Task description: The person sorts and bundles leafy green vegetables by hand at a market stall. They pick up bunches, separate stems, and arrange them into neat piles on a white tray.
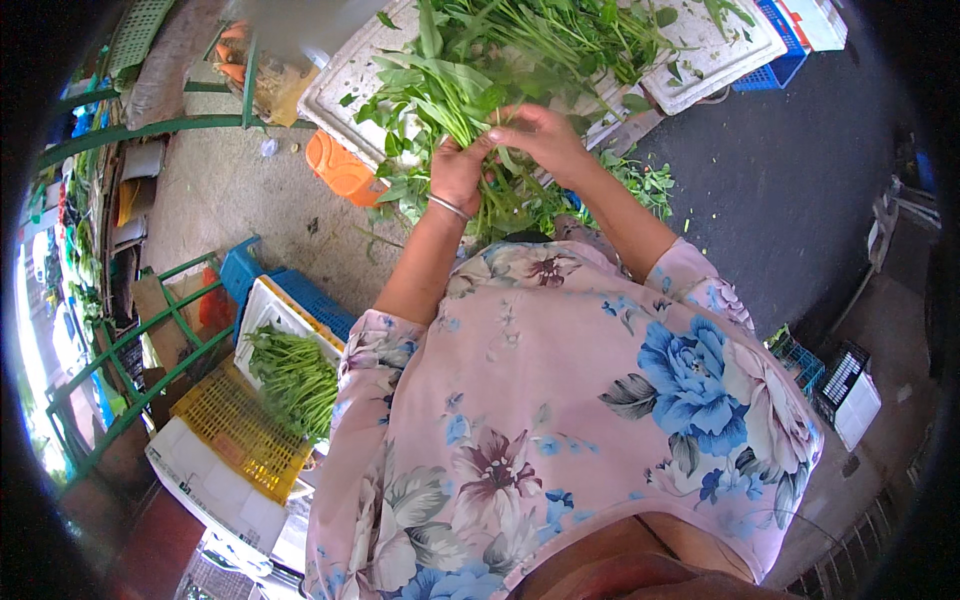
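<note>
My left hand [456, 174], with a bangle at its wrist, grips a bunch of long-stemmed leafy greens [450, 101]. The leaves spread up and away, while stems and some leaves hang below the fist. My right hand [541, 139] meets the bunch from the right, its thumb and index finger close together near my left thumb; whether a leaf or stem is between them cannot be made out. Under and beyond both hands lies a white foam box lid [341, 97] with loose leaves on it. A larger pile of greens [577, 37] rests farther back.
An orange plastic stool [337, 166] stands under the lid's left side. Leafy scraps [649, 184] lie below on the right. At lower left are a yellow crate [244, 431], bundled greens [296, 379] in a white foam box and a green metal rail [142, 337]. A blue crate [780, 56] is upper right.
</note>
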Action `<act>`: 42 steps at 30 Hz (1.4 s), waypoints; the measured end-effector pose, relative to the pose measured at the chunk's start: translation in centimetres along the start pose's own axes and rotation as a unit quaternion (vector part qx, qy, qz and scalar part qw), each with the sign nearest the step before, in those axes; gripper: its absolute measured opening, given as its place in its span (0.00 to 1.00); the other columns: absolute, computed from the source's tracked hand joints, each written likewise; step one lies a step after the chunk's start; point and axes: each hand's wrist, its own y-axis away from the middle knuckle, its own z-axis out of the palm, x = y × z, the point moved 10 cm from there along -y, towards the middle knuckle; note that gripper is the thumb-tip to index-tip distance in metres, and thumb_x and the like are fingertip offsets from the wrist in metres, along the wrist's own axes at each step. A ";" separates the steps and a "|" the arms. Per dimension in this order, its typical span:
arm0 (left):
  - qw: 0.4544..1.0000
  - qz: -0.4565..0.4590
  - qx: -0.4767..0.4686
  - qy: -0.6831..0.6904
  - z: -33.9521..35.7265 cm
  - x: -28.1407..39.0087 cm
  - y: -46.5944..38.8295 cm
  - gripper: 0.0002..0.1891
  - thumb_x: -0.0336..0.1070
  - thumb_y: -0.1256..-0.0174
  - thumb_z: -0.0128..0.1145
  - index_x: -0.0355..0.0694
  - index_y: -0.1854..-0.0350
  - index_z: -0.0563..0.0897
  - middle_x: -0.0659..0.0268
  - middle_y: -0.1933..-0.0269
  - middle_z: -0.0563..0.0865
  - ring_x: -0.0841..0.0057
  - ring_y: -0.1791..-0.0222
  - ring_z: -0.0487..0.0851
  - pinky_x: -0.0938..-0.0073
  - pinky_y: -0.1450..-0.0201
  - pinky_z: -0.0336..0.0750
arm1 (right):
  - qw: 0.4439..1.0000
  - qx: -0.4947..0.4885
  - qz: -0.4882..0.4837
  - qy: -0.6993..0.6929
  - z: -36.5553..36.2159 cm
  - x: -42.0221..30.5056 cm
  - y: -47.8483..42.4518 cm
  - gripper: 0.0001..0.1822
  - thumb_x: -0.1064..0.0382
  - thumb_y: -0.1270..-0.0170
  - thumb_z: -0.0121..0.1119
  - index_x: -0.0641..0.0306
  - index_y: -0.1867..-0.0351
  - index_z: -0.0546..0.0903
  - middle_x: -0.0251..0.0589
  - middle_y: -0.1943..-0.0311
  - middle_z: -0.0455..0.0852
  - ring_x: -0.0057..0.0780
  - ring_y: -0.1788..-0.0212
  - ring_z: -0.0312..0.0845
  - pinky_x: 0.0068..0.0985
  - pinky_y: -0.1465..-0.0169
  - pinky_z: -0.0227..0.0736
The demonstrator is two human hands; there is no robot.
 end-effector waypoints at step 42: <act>0.959 0.008 -0.030 0.283 -1.5 1.7 -2.2 0.10 0.39 0.34 0.49 0.36 0.61 0.74 0.59 0.62 0.83 0.81 0.77 0.72 0.84 0.76 0.67 | 0.974 -0.116 0.193 -0.002 3.4 0.6 2.0 0.19 0.49 0.43 0.59 0.61 0.59 0.78 0.26 0.71 0.77 0.13 0.71 0.68 0.18 0.73 0.61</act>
